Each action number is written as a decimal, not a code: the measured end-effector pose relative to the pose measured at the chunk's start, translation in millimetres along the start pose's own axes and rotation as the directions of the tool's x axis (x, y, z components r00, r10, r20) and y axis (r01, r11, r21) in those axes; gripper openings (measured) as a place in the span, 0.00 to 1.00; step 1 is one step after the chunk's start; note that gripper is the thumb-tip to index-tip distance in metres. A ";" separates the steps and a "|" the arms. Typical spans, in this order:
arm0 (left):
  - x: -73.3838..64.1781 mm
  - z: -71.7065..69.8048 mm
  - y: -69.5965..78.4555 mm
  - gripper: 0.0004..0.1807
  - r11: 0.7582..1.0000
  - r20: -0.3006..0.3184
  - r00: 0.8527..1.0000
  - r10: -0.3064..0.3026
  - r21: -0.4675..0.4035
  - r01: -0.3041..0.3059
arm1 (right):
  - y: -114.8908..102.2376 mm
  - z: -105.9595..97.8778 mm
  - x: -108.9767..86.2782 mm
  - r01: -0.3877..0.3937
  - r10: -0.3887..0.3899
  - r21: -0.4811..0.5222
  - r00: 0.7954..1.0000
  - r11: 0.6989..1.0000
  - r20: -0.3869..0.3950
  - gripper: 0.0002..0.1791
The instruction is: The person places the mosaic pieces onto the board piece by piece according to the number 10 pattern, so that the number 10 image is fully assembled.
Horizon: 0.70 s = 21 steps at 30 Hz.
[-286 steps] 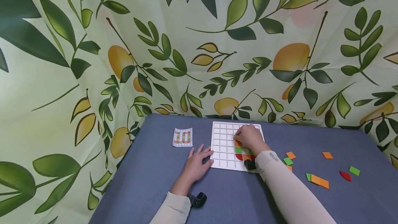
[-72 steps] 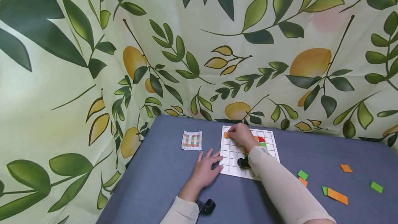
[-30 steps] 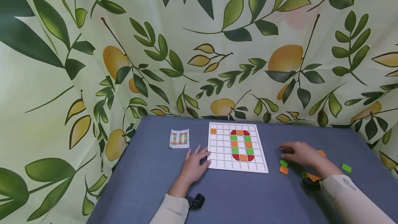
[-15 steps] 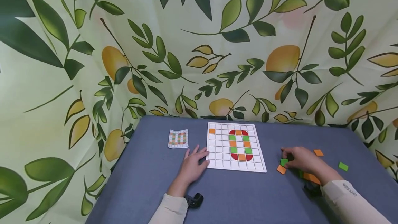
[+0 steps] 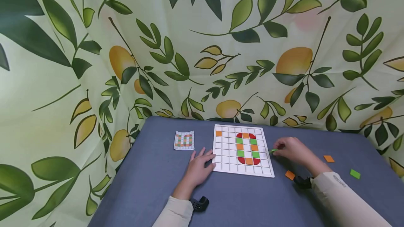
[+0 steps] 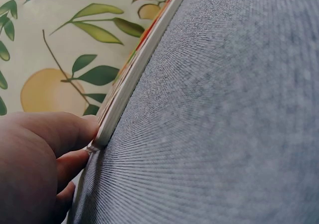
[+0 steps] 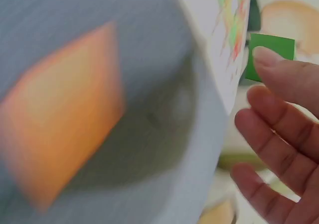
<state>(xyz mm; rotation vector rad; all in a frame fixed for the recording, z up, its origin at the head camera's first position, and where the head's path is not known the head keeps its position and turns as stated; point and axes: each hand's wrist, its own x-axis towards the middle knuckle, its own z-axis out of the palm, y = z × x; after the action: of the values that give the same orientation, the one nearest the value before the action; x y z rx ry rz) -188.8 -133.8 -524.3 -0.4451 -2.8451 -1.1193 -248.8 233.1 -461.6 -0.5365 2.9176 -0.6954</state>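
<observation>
Green tile (image 5: 274, 150), pinched between thumb and finger of the right hand (image 5: 293, 151), is held just right of a white gridded board (image 5: 225, 153). In the right wrist view the thumb lies across its face and the other fingers bend loosely.

The left hand (image 5: 199, 169) has its fingers spread, their tips touching the board's left edge. On the board, right of centre, a ring (image 5: 240, 146) of red, orange and green tiles is laid out; one lone orange tile (image 5: 219, 133) sits at the far left. A small printed card (image 5: 184, 140) lies left of the board.

Right of the board, on the blue-grey desk (image 5: 151, 171), the near orange tile (image 5: 289, 175) lies close to the black wrist camera (image 5: 303, 182). Beyond the right forearm are the far orange tile (image 5: 329, 158) and a second green tile (image 5: 355, 174).

Half a second ago the right hand was down among the loose tiles; it has since brought the green tile towards the board.
</observation>
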 end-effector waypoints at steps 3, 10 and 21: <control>0.6 -0.7 0.1 0.19 1.000 -0.005 1.000 0.002 0.010 -0.002 | -25.1 7.5 27.4 0.009 -0.010 0.058 1.000 0.998 0.017 0.04; -0.3 2.2 0.8 0.19 1.000 0.001 1.000 -0.002 0.021 0.002 | -65.5 34.2 84.9 0.044 -0.043 0.119 0.999 0.992 -0.006 0.09; 0.0 0.2 1.6 0.19 0.999 0.000 1.000 -0.026 0.027 0.026 | -92.7 61.0 132.9 0.003 -0.002 0.092 1.000 0.996 -0.014 0.03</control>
<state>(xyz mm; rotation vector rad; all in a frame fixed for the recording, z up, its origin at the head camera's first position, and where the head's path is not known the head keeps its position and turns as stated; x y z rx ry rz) -188.4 -132.6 -523.4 -0.4074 -2.8711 -1.0836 -333.3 82.5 -475.4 -0.5273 2.8810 -0.8319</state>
